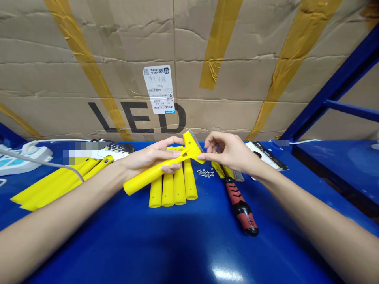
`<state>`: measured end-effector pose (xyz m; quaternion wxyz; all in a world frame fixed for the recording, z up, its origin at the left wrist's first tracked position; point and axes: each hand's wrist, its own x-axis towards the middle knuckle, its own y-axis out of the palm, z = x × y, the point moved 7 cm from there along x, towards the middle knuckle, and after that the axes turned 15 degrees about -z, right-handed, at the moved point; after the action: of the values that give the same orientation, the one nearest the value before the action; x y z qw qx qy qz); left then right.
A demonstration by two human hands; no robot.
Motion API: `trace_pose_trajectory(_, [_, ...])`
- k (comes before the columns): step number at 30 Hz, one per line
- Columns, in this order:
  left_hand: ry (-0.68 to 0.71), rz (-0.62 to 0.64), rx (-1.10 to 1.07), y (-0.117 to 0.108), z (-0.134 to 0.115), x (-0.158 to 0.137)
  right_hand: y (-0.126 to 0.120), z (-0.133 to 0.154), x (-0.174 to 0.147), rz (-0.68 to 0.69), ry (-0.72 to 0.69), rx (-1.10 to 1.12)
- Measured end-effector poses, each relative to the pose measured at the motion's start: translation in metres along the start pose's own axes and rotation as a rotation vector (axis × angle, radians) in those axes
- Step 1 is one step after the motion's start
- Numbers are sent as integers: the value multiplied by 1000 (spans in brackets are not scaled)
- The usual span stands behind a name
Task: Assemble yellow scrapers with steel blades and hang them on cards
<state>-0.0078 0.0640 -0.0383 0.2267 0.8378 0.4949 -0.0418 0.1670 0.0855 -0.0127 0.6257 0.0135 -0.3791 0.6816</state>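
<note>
My left hand [156, 157] is wrapped around the neck of a yellow plastic scraper [145, 173], its handle slanting down to the left. A metal blade [196, 140] shows along the scraper's wide head. With curled fingers, my right hand [226, 150] is at the lower corner of that head, its thumb tip touching it; how the fingers meet behind is hidden. Several yellow tubular handles [168, 189] lie side by side under my left hand. Small metal screws [205, 173] sit in a loose pile below the scraper head.
A red and black screwdriver [241, 205] lies right of the screws, near more yellow pieces [218, 169]. Long yellow parts [59, 181] and a white power strip [26, 157] are at left. Behind the blue table [166, 248] stands a large cardboard box [133, 47].
</note>
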Motion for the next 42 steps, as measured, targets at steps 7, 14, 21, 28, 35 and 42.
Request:
trace_pose_trajectory(7, [14, -64, -42, -5, -6, 3, 0, -12, 1, -35, 126, 1])
trace_pose_trajectory(14, [13, -121, -69, -18, -10, 7, 9, -8, -5, 132, 37, -253])
trace_pose_trajectory(21, [17, -128, -59, -22, -9, 9, 25, -6, -12, 240, -33, -293])
trace_pose_trajectory(28, [17, -157, -43, -25, -11, 9, 29, 4, -14, 260, -132, -265])
trace_pose_trajectory(35, [14, -164, -28, -23, -11, 8, 33, 0, -18, 299, -177, -337])
trace_pose_trajectory(42, [-2, -149, -30, -20, -6, 7, 21, 10, -12, 170, -196, -226])
